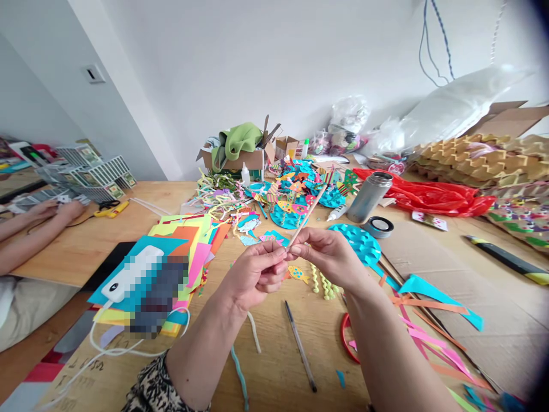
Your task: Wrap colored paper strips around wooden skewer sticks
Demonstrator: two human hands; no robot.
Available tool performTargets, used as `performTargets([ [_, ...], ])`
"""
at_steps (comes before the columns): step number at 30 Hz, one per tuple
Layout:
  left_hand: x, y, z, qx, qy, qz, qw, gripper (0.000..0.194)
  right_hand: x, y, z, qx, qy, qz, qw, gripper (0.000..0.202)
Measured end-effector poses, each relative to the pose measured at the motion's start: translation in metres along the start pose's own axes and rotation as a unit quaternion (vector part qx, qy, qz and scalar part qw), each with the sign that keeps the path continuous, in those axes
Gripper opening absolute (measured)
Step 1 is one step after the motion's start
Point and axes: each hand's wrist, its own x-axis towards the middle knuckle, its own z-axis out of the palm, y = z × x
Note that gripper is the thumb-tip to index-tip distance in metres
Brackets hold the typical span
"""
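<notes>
My left hand [259, 268] and my right hand [328, 256] meet above the middle of the table, fingers pinched together. Between them is a thin pale wooden stick [306, 215], held near its lower end and slanting up to the right. Whether something small is also in the fingertips is hidden. Just below the hands lie a yellow paper fish [298, 274] with blue dots and some curly yellow-green strands [322, 284]. Closer to me is a pen [300, 346]. A red ring-shaped handle [348, 339] shows partly beside my right forearm.
Left: coloured paper [203, 252] beneath a white power bank [136, 272] with cable. Behind: blue egg-tray pieces [286, 220] with paper fish, and a glue bottle [245, 174]. Right: metal flask [369, 197], cardboard [429, 257], utility knife [506, 258]. Another person's hands [68, 210] work at far left.
</notes>
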Motion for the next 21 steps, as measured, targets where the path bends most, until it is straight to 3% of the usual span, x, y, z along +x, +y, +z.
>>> performTargets([
  [6,0.0032,-0.0031,0.0006,-0.009,-0.001,0.003,1.0,0.013,0.0,0.0017,0.0003,0.001,0.014,0.016,1.0,0.017],
  [15,0.0047,-0.0099,0.004,-0.015,0.029,0.044,0.999,0.016,0.0014,0.0017,0.0,0.004,0.022,0.021,1.0,0.021],
  [21,0.0045,-0.0098,0.0046,-0.061,0.006,0.008,0.998,0.014,0.0009,-0.0009,0.001,0.049,0.019,0.028,0.998,0.023],
])
